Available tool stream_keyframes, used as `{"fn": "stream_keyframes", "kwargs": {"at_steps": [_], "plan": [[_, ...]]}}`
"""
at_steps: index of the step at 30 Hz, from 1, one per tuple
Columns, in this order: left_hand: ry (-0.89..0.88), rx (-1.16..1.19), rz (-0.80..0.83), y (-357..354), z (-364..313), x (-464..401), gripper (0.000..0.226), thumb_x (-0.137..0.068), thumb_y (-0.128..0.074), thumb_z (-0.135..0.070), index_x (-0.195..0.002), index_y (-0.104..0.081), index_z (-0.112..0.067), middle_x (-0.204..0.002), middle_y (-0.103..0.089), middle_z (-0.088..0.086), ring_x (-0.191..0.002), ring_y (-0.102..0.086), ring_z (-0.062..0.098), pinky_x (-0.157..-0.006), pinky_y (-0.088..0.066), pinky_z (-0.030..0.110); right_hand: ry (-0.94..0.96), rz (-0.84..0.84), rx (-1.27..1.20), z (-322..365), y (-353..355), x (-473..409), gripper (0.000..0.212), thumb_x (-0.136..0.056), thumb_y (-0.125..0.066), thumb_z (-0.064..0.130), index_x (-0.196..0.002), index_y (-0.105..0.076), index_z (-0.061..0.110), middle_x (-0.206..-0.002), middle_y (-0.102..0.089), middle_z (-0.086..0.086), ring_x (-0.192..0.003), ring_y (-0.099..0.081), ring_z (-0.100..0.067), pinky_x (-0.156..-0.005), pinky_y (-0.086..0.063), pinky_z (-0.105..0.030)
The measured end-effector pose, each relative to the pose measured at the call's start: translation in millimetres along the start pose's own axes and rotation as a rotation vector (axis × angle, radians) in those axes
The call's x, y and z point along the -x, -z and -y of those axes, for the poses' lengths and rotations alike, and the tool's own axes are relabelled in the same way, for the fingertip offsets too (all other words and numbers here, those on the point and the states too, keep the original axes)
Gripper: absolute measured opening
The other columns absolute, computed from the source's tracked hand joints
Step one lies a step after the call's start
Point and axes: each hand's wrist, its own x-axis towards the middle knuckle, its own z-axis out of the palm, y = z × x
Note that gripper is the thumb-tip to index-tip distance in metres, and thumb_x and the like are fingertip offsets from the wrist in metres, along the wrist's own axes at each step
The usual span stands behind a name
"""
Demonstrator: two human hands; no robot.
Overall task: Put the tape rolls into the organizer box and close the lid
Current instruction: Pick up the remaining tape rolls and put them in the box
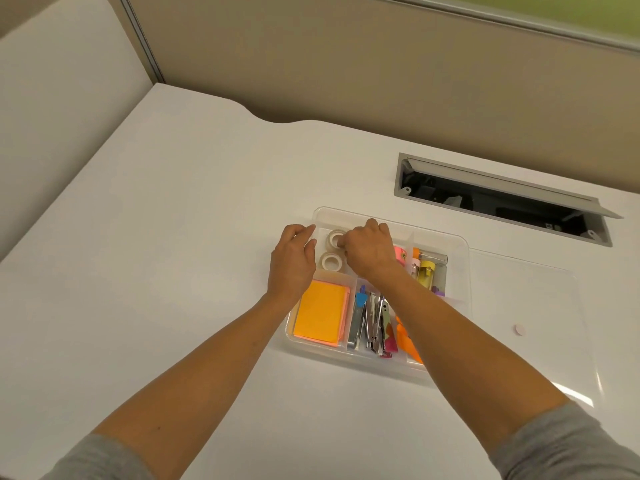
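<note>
A clear plastic organizer box (pixel 460 271) stands open on the white desk. Two whitish tape rolls lie in its back-left compartment: the far roll (pixel 333 238) and the near roll (pixel 329 260). My right hand (pixel 367 251) reaches into that compartment, its fingertips curled onto the far roll's right edge. Over the box's left wall hovers my left hand (pixel 292 263), fingers spread, holding nothing. The clear lid (pixel 530 323) lies flat on the desk to the right of the box.
Other compartments hold orange sticky notes (pixel 320 315), metal clips (pixel 372 323), pink tape and small coloured bottles (pixel 426 271). An open cable hatch (pixel 502 199) is cut into the desk behind the box. A small pink disc (pixel 518 329) shows at the lid.
</note>
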Motion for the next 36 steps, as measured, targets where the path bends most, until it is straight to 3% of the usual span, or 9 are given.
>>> {"fn": "stream_keyframes", "kwargs": {"at_steps": [8,16,19,23,25,27,30,33,36], "plan": [[-0.004,-0.003,0.007,0.5,-2.0,-0.3,0.033,-0.095,-0.053,-0.015,-0.127,-0.058,-0.009,-0.124,-0.057,0.009,-0.104,-0.058,0.023,-0.090,-0.048,0.029,-0.022,0.006,-0.020,-0.2,0.7,-0.1,0.020,-0.090,-0.054,0.022,-0.104,-0.069,0.024,-0.092,-0.067,-0.005,-0.095,-0.048,-0.026,-0.081,-0.032,-0.039],[-0.002,-0.006,0.005,-0.5,0.4,0.7,0.032,-0.095,-0.052,-0.016,-0.126,-0.058,-0.010,-0.124,-0.057,0.008,-0.104,-0.059,0.021,-0.088,-0.046,0.025,-0.037,-0.062,-0.010,-1.0,-2.6,7.5,0.026,-0.089,-0.058,0.026,-0.113,-0.066,0.026,-0.099,-0.063,-0.004,-0.096,-0.050,-0.026,-0.082,-0.032,-0.040],[0.000,-0.017,0.008,-1.2,0.6,0.5,0.032,-0.095,-0.053,-0.017,-0.126,-0.058,-0.011,-0.124,-0.057,0.008,-0.103,-0.059,0.022,-0.086,-0.044,0.023,-0.061,-0.134,-0.139,-7.0,1.8,19.5,0.029,-0.092,-0.056,0.025,-0.119,-0.064,0.030,-0.107,-0.065,-0.004,-0.099,-0.052,-0.029,-0.083,-0.034,-0.042],[0.004,-0.037,0.018,-1.1,1.0,0.3,0.032,-0.095,-0.052,-0.018,-0.126,-0.058,-0.012,-0.125,-0.057,0.007,-0.104,-0.059,0.022,-0.085,-0.043,0.022,-0.144,-0.343,-0.498,-16.1,9.5,54.7,0.027,-0.094,-0.056,0.026,-0.119,-0.066,0.025,-0.123,-0.065,-0.004,-0.113,-0.054,-0.027,-0.094,-0.038,-0.045],[0.006,-0.047,0.016,-0.1,0.9,0.4,0.032,-0.095,-0.052,-0.020,-0.126,-0.058,-0.013,-0.125,-0.058,0.006,-0.105,-0.059,0.023,-0.084,-0.043,0.024,-0.203,-0.424,-0.645,-20.8,8.2,81.4,0.028,-0.092,-0.058,0.024,-0.119,-0.065,0.022,-0.124,-0.065,-0.004,-0.114,-0.055,-0.023,-0.097,-0.042,-0.045],[0.011,-0.058,0.014,1.3,-0.3,0.4,0.033,-0.095,-0.053,-0.021,-0.126,-0.059,-0.014,-0.126,-0.059,0.007,-0.106,-0.060,0.025,-0.085,-0.045,0.027,-0.276,-0.529,-0.772,-27.8,3.7,111.7,0.026,-0.090,-0.061,0.021,-0.116,-0.066,0.021,-0.119,-0.067,-0.002,-0.111,-0.056,-0.018,-0.098,-0.042,-0.037],[0.056,-0.076,0.043,4.8,-3.4,0.5,0.035,-0.094,-0.054,-0.027,-0.128,-0.057,-0.019,-0.133,-0.057,0.008,-0.114,-0.058,0.028,-0.092,-0.047,0.038,-0.457,-0.599,-0.811,-44.0,-5.9,157.4,0.028,-0.090,-0.063,0.020,-0.117,-0.065,0.023,-0.120,-0.066,0.000,-0.110,-0.055,-0.017,-0.095,-0.037,-0.028],[0.062,-0.136,0.154,11.1,-5.8,1.9,0.045,-0.092,-0.055,-0.035,-0.136,-0.048,-0.025,-0.141,-0.049,0.009,-0.123,-0.050,0.031,-0.098,-0.043,0.045,-0.693,-0.635,-0.840,-65.1,-17.1,204.9,0.028,-0.090,-0.064,0.025,-0.118,-0.063,0.022,-0.122,-0.064,0.000,-0.111,-0.056,-0.018,-0.095,-0.044,-0.037],[0.065,-0.171,0.195,21.5,-5.6,7.4,0.056,-0.089,-0.055,-0.046,-0.140,-0.040,-0.026,-0.142,-0.047,0.011,-0.124,-0.048,0.032,-0.098,-0.042,0.049,-0.923,-0.716,-0.902,-81.3,-29.9,253.0,0.027,-0.089,-0.064,0.021,-0.116,-0.063,0.021,-0.113,-0.065,-0.001,-0.099,-0.059,-0.018,-0.085,-0.050,-0.041]]}}
